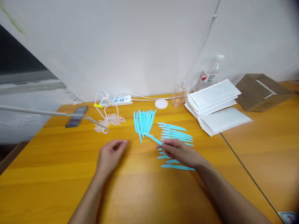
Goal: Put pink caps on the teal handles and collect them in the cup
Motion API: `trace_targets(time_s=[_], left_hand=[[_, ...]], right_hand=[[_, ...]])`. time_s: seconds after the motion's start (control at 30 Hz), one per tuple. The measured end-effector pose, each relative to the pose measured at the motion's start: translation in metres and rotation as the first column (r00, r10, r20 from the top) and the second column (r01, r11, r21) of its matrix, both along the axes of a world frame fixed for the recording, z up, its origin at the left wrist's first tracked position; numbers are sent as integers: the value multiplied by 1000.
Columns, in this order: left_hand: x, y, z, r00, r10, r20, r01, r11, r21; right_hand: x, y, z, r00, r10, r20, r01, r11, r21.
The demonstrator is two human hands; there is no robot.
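Note:
My right hand (181, 152) pinches one turquoise plastic knife (153, 138) by its handle end, its tip pointing left toward a tight bundle of turquoise knives (143, 122) lying on the wooden table (58, 174). Under and beyond this hand several more turquoise knives (175, 132) lie side by side in a loose row. My left hand (111, 155) rests on the table to the left, fingers loosely curled, holding nothing, apart from the knives.
A pile of pale pink pieces (109, 122) and a white cable lie at the back left beside a power strip (119, 100). White packets (213, 104), a clear jar (180, 95), its lid (161, 104), a bottle (210, 74) and a cardboard box (261, 91) stand at the back right.

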State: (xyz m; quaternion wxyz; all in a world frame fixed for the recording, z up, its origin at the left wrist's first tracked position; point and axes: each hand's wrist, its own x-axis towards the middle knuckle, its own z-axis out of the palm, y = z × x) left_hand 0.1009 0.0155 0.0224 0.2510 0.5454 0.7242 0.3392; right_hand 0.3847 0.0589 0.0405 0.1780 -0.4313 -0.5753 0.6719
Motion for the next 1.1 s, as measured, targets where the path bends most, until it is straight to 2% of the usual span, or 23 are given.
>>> trace_targets(time_s=[0.03, 0.07, 0.1, 0.17, 0.27, 0.37, 0.57, 0.67, 0.73, 0.8, 0.83, 0.9, 1.0, 1.1], left_hand=[[-28, 10, -2, 976, 122, -181, -116, 992, 41], [-54, 18, -4, 908, 221, -356, -206, 975, 80], [-77, 26, -5, 830, 246, -501, -234, 968, 89], [-106, 38, -6, 717, 165, -677, -215, 977, 11], [-114, 41, -5, 625, 36, -780, -159, 984, -83], [-105, 35, -4, 607, -10, -794, -86, 993, -78], [-109, 25, -15, 807, -136, -575, 76, 989, -127], [-100, 18, -11, 865, -115, -488, 97, 993, -62], [-80, 9, -3, 945, -101, -311, 97, 995, -28], [-50, -2, 5, 993, -113, -25, 111, 992, -65], [-35, -7, 9, 988, -112, 109, 122, 988, -95], [-5, -16, 13, 954, -121, 275, 167, 975, -150], [21, -20, 15, 914, -175, 365, 253, 951, -179], [29, -18, 15, 889, -234, 394, 325, 928, -182]], right_hand=[[5, 0, 1, 998, 34, 50, -34, 999, -2], [8, 0, 2, 994, 67, 88, -68, 998, 10], [10, -1, 3, 988, 99, 118, -104, 994, 39], [9, -4, 4, 973, 156, 172, -176, 978, 111], [5, -6, 1, 954, 191, 231, -230, 961, 155], [5, -6, -2, 950, 182, 254, -231, 956, 179], [7, -7, -2, 955, 157, 252, -219, 946, 238], [6, -8, 0, 960, 135, 245, -201, 943, 267], [6, -9, 1, 961, 126, 245, -193, 943, 273], [5, -9, 1, 960, 127, 250, -198, 938, 285], [5, -9, 2, 958, 131, 255, -206, 933, 294], [4, -9, 2, 954, 138, 265, -220, 925, 310], [4, -9, 3, 950, 159, 269, -241, 921, 307], [6, -10, 3, 948, 160, 274, -245, 918, 313]])
